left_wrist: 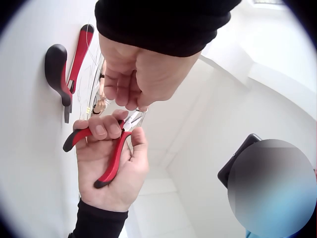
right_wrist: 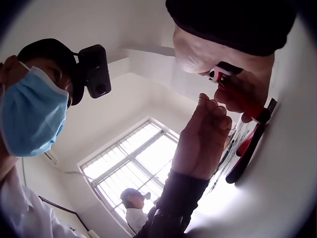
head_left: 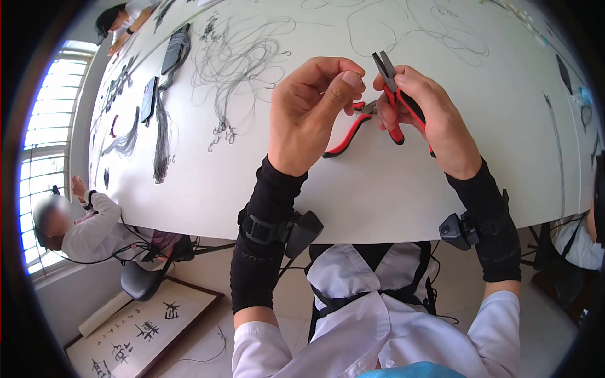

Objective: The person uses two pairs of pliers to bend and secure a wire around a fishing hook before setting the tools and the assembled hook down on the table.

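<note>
A pair of red-and-black pliers (head_left: 350,135), the resting pliers, lay on the white table (head_left: 378,201) with its handles spread. Up and to the left of the resting pliers, the left hand (head_left: 309,110) was raised over the table, its thumb and fingertips closed in a pinch; they seemed to have hold of a small bit of metal (head_left: 363,84), though it was too tiny to make out well. Just to the right of the resting pliers, the right hand (head_left: 444,120) held the second pliers (head_left: 409,104), its fingers curled around a red handle and the thumb near the joint. The second pliers had its tips pointing up and slightly apart, near the left hand's fingertips. Left of the resting pliers spread a tangle of thin line (head_left: 239,57) with small hooks (head_left: 224,133) at its near end. Farther left were a gathered bundle of line (head_left: 162,142) and a phone (head_left: 149,99), and well left of the resting pliers a person in white (head_left: 94,217) sat at the table's edge.
</note>
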